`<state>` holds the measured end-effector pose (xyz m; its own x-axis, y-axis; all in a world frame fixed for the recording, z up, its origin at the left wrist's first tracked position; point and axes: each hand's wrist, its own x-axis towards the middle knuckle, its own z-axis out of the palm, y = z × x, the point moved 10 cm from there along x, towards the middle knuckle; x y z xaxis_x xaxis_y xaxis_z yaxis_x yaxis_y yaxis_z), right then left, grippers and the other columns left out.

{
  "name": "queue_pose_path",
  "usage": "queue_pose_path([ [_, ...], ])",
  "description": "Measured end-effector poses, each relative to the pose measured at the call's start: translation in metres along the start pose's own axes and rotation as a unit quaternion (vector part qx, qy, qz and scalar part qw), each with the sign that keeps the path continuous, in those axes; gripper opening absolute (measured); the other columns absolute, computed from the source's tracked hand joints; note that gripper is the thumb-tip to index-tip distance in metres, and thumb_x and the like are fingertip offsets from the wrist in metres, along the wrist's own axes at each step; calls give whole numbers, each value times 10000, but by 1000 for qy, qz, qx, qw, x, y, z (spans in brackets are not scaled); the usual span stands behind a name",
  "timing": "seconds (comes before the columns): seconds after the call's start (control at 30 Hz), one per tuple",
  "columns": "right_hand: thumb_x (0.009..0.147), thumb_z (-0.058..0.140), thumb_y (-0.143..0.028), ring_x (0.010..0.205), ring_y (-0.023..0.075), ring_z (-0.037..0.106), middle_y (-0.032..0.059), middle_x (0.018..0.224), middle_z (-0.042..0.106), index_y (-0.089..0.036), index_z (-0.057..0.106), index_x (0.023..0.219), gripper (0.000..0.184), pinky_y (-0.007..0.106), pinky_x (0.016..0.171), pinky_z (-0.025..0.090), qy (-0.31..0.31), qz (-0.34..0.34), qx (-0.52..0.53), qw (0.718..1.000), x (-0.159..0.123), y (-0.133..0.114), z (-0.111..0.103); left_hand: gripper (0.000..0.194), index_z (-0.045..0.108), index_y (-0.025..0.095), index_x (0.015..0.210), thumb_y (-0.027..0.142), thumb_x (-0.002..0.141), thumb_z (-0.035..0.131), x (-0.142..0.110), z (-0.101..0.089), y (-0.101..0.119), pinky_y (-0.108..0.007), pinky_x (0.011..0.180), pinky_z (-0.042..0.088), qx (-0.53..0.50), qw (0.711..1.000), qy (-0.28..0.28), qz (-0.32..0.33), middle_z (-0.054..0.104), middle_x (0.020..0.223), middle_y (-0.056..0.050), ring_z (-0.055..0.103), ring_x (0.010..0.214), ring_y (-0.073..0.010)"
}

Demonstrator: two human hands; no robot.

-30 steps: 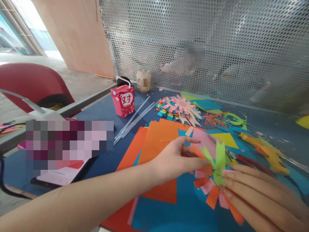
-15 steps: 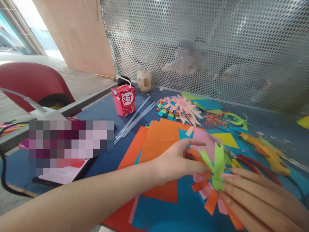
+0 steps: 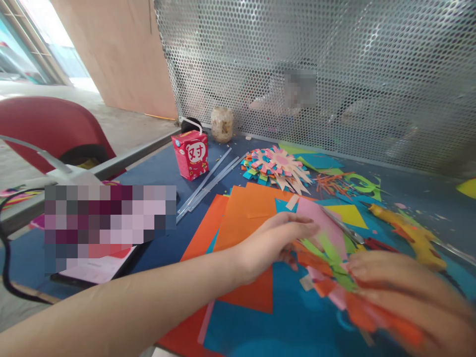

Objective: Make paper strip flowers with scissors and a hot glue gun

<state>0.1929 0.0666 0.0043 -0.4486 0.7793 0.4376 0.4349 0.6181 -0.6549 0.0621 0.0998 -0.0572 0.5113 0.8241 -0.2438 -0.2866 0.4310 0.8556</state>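
Observation:
My left hand [image 3: 275, 243] reaches in from the lower left, fingers stretched over the left side of a paper flower [image 3: 327, 272] made of orange, pink and green strips. My right hand [image 3: 401, 297] lies on the flower's right side, blurred by motion, with fingers pressed on the strips. The flower sits tilted low over blue paper [image 3: 282, 322] and orange paper sheets [image 3: 245, 213]. A pink sheet [image 3: 320, 220] lies just behind the hands.
A finished paper flower [image 3: 277, 166] lies further back. A red drink carton [image 3: 190, 153] with a straw, clear glue sticks [image 3: 208, 183], a jar [image 3: 221, 124], scissors [image 3: 357, 238], a yellow glue gun [image 3: 409, 233] and paper scraps surround it. A perforated metal screen [image 3: 334, 64] closes the back. A phone [image 3: 96, 267] lies left.
The flower has been lowered and flattened toward the table. My right hand moved over it quickly and is blurred; my left hand's fingers shifted from pinching the strips to lying over them.

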Motion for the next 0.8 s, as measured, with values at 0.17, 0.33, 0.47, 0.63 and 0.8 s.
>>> queue_pose_path([
  [0.17, 562, 754, -312, 639, 199, 615, 7, 761, 646, -339, 649, 784, 247, 309, 530, 549, 226, 229, 158, 934, 4, 40, -18, 432, 511, 171, 1044, 450, 715, 542, -1, -15, 17, -277, 611, 389, 1, 996, 48, 80, 535, 1077, -96, 537, 899, -213],
  [0.33, 514, 802, -356, 414, 103, 459, -14, 589, 570, -241, 619, 761, 328, 235, 353, 432, 128, 375, 350, 849, 1, 68, 32, 432, 531, 181, 1036, 513, 765, 477, -2, 3, 17, -366, 823, 365, -1, 997, -22, 75, 596, 971, -74, 532, 959, -237],
  [0.47, 541, 798, -353, 403, 97, 458, -41, 511, 515, -237, 595, 788, 340, 207, 350, 421, 115, 372, 347, 853, 0, 67, 32, 357, 533, 165, 967, 459, 771, 482, -1, 3, 12, -313, 737, 368, -3, 999, -5, 53, 575, 922, -67, 519, 881, -198],
  [0.63, 585, 780, -352, 412, 85, 470, -46, 585, 540, -223, 546, 759, 319, 214, 383, 437, 121, 379, 324, 858, -1, 71, 28, 357, 526, 149, 996, 426, 809, 400, -1, 4, 10, -269, 605, 333, -35, 999, -14, 31, 575, 929, -83, 506, 770, -170],
  [0.8, 629, 751, -368, 408, 84, 471, -53, 595, 515, -206, 500, 731, 316, 206, 371, 412, 110, 365, 315, 869, 5, 67, 30, 312, 547, 151, 884, 416, 795, 409, -2, 2, 12, -273, 608, 341, -26, 999, -4, 36, 580, 978, -95, 493, 746, -161],
])
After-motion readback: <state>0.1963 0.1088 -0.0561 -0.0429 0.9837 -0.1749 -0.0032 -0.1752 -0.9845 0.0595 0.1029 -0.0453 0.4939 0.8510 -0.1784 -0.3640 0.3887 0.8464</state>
